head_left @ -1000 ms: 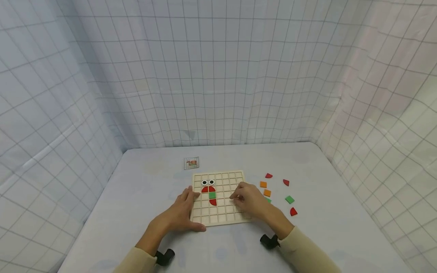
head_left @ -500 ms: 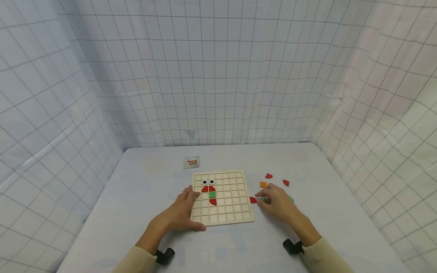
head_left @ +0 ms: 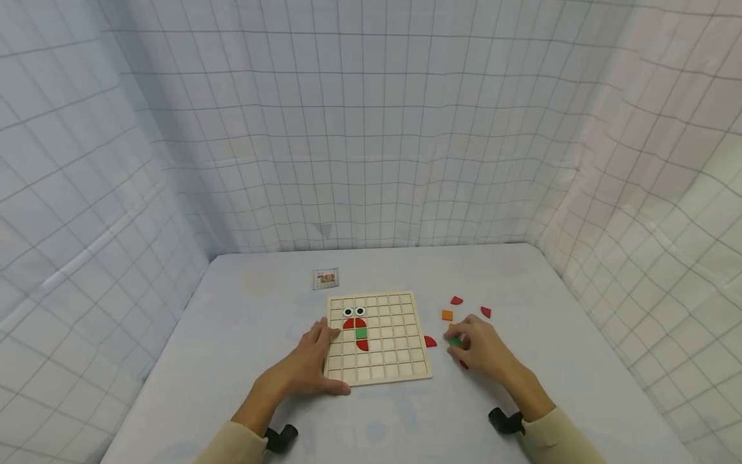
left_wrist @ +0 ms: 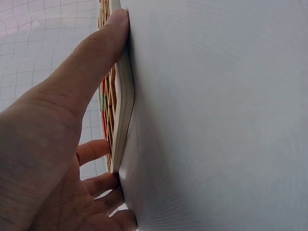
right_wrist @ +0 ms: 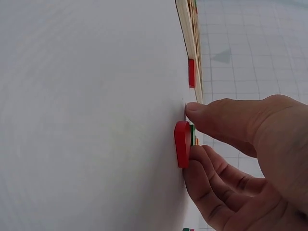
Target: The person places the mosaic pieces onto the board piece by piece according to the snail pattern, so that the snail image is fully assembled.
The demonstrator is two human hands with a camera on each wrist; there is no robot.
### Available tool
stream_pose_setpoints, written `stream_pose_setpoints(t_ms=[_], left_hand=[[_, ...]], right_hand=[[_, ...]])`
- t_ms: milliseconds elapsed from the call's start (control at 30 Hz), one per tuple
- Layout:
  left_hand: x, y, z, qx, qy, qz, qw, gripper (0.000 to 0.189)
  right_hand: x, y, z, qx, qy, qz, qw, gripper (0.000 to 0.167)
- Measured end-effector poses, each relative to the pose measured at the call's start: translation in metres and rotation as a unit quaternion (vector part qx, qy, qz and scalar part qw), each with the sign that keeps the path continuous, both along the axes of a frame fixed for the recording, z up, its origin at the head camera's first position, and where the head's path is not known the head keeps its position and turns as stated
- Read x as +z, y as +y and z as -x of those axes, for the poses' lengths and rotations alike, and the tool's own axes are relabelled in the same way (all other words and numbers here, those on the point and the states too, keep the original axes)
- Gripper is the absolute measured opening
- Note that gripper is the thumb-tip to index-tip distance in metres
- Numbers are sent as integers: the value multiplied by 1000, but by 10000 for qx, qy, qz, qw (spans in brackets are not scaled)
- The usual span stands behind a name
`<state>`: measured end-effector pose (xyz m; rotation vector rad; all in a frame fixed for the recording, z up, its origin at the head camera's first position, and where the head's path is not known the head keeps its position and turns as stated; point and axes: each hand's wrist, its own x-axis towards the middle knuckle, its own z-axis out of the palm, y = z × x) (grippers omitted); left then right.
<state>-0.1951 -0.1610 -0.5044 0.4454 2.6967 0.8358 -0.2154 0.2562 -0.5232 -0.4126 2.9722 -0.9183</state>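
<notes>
A pale wooden grid board [head_left: 385, 372] lies on the table, bearing two eye pieces [head_left: 354, 312], red quarter-circles [head_left: 362, 345] and a green square [head_left: 361, 333]. My left hand [head_left: 310, 361] spans its near-left corner, thumb along the near edge and fingers at the left side. Right of the board, my right hand [head_left: 481, 348] reaches down around another green square [head_left: 455, 342]. In the right wrist view, thumb and fingertips stand apart either side of that green piece [right_wrist: 192, 134]. A red quarter-circle [right_wrist: 182, 144] lies close by the fingers. The hand hides some pieces behind it.
One red quarter-circle [head_left: 430, 341] lies against the board's right edge. Farther back are an orange square [head_left: 447, 315] and red quarter-circles [head_left: 485, 312]. A small picture card [head_left: 326, 278] lies behind the board. Gridded white curtains [head_left: 371, 161] surround the table.
My right hand has left the board and moved right to the loose pieces. A red quarter-circle now lies beside the board's right edge. My left hand has stayed at the corner.
</notes>
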Motion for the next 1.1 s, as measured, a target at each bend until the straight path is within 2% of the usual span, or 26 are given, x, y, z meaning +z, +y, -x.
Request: stream_pose_setpoints(t_ms=[200, 400, 733, 1100], left_hand=[[0, -1, -1, -14, -28, -47, 10000, 126], [-1, -1, -3, -42, -59, -103, 9999, 125], [-4, 0, -1, 14, -43, -55, 10000, 127], [-2, 1, -2, 92, -43, -27, 9999, 125]], right_hand=[[1, 3, -3, -106, -136, 23, 9998, 20], [4, 8, -3, -169, -299, 29, 9994, 30], [7, 14, 2, 86, -320, -109, 9994, 19], [5, 17, 6, 487, -351, 138, 9981, 16]])
